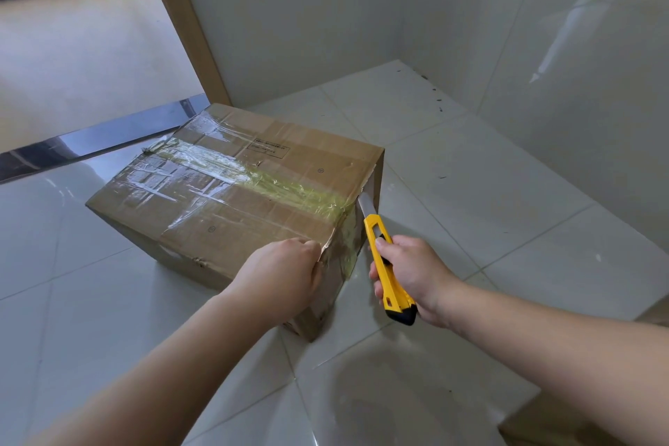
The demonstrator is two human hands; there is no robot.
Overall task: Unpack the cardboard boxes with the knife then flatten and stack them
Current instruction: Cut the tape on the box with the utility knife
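A closed brown cardboard box (231, 199) sits on the tiled floor, its top seam covered with clear and yellowish tape. My left hand (286, 272) presses on the box's near top corner, fingers curled over the edge. My right hand (409, 275) grips a yellow utility knife (385, 268) with a black end. The steel blade (366, 208) is out and its tip goes into the taped edge on the box's right side, just under the top flap.
White tiled walls (470, 29) form a corner behind and right of the box. A brown door frame (184, 18) and a dark metal threshold (97, 138) lie at the left. Bits of brown cardboard (543, 424) show at the lower right edge.
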